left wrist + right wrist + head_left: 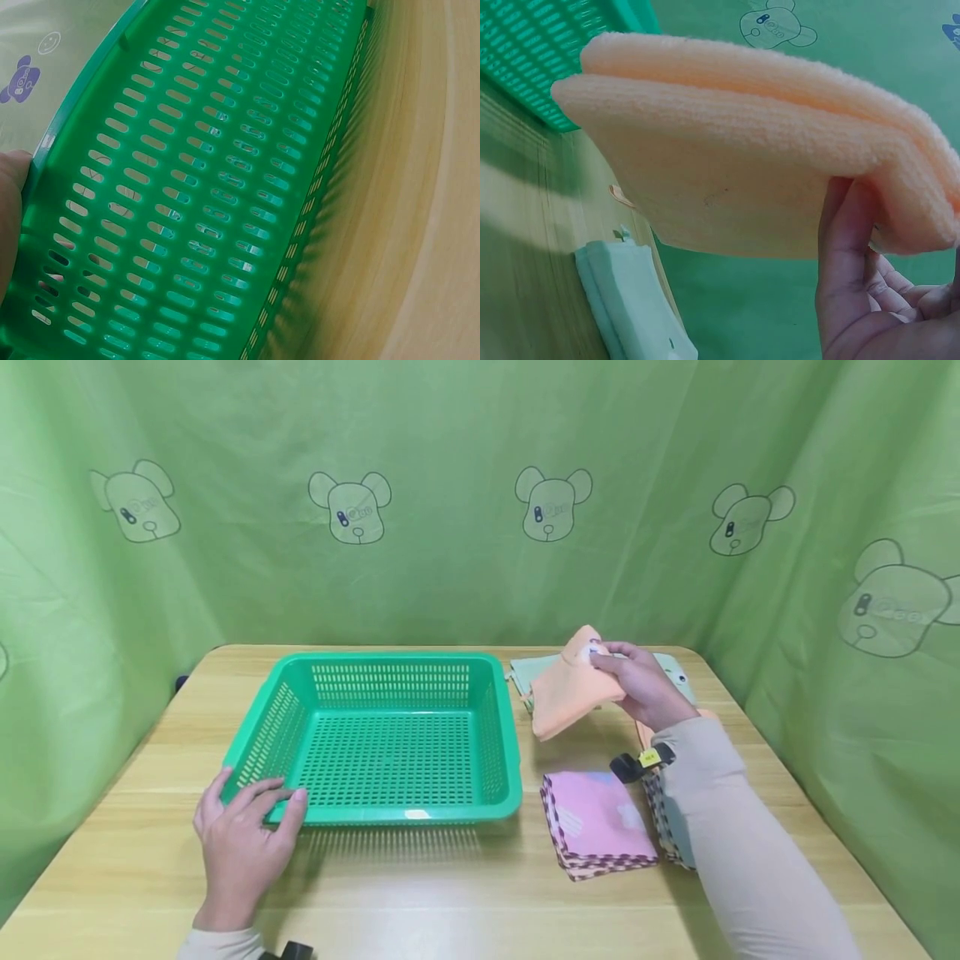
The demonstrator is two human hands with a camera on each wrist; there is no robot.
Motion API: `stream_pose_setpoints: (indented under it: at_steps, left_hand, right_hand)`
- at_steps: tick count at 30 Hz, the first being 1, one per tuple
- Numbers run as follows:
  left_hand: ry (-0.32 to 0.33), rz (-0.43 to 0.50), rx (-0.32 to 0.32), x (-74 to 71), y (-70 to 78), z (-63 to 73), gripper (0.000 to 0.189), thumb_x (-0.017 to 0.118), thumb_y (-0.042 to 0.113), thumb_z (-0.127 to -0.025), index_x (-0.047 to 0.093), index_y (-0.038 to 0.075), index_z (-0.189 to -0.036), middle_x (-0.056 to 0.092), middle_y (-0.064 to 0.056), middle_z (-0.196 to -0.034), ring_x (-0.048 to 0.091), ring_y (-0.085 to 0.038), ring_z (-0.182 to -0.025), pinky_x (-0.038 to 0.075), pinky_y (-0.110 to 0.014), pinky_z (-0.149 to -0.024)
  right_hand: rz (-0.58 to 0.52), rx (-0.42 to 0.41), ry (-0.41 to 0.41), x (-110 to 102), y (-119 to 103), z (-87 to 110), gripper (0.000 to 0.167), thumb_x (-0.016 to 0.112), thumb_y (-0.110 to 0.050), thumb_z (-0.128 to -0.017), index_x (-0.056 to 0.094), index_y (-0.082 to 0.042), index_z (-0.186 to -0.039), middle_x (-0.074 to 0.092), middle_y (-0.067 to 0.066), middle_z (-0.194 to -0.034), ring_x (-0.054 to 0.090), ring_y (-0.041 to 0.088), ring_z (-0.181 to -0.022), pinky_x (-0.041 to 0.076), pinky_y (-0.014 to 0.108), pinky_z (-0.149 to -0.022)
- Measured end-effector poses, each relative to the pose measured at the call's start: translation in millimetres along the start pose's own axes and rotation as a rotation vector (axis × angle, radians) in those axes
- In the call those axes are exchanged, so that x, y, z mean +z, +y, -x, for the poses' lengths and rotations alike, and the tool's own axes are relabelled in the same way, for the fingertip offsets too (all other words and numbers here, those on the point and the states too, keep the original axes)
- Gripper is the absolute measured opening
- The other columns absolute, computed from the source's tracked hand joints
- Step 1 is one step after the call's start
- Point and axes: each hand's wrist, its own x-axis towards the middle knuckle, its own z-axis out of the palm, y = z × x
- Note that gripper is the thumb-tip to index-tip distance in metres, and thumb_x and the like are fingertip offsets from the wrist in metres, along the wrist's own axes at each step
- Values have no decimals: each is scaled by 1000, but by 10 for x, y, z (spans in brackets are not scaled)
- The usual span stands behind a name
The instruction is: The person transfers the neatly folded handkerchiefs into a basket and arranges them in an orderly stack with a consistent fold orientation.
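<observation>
My right hand [641, 685] pinches a folded peach towel [573, 693] near its upper edge, thumb on one face. The towel hangs tilted above the table; in the right wrist view its thick double fold [727, 112] shows. My left hand [243, 839] holds the front left corner of a green plastic basket [405, 815], thumb over the front rim and fingers over the edge. Through the slotted wall [195, 180] in the left wrist view, parts of the fingers show. The basket's slotted floor [390, 760] is bare.
A pink patterned folded cloth [600, 814] lies right of the basket. Beside it, a checked-edge cloth [670, 818] and a peach cloth are partly hidden by the right forearm. Pale green folded cloth [634, 300] lies behind. A green curtain [450, 568] surrounds the wooden table [420, 902].
</observation>
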Motion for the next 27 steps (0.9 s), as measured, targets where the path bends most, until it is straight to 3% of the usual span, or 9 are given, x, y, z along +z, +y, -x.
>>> stream_pose_setpoints:
  at_steps: [18, 27]
  left_hand:
    - [-2, -3, 0, -10, -3, -9, 32, 64, 30, -83, 72, 0, -79, 70, -20, -95, 36, -52, -127, 15, -65, -104]
    - [-7, -4, -7, -17, 9, -15, 31, 65, 31, -83, 72, 1, -79, 70, -20, -95, 36, -52, -126, 16, -65, -103]
  right_hand:
    - [-49, -20, -24, 145, -90, -5, 23, 57, -9, -96, 45, -7, -116, 67, 3, -93, 67, 10, -75, 55, 22, -70]
    - [-87, -29, -41, 207, -132, -10, 23, 56, -7, -96, 45, -8, -116, 67, 5, -91, 67, 11, -70, 55, 22, -66]
